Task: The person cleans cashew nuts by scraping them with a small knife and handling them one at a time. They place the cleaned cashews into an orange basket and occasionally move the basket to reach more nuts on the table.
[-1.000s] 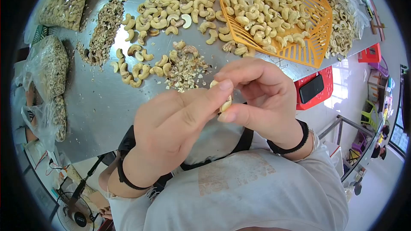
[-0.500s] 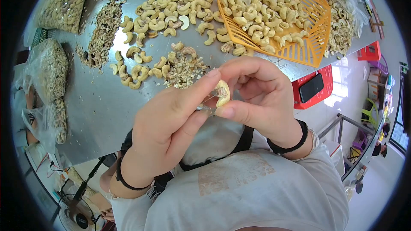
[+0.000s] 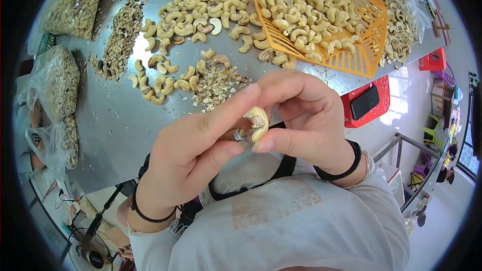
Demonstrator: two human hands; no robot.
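Observation:
A pale curved cashew nut [image 3: 261, 131] is pinched between the thumb and fingers of my right hand [image 3: 306, 115], with a brownish rough patch on its inner curve. My left hand [image 3: 196, 145] is closed around a small knife [image 3: 239, 134]. The knife's metal collar shows between thumb and forefinger, and its thin tip meets the inner side of the nut. My left fingers hide most of the handle. Just beyond the hands lies a heap of peel flakes and nut crumbs [image 3: 216, 86], with loose cashews [image 3: 201, 12] spread on the metal table [image 3: 115, 135].
An orange slotted basket [image 3: 372, 55] full of cashews stands at the back right, beside another nut pile [image 3: 396, 20]. Brown peel scraps [image 3: 118, 40] and bagged cashews [image 3: 78, 2] are at the left. A phone [image 3: 365, 103] rests on a red stool [image 3: 384, 95].
Both hands have come slightly nearer my body with the nut and knife. The knife's collar shows more clearly now, and the nut is turned a little.

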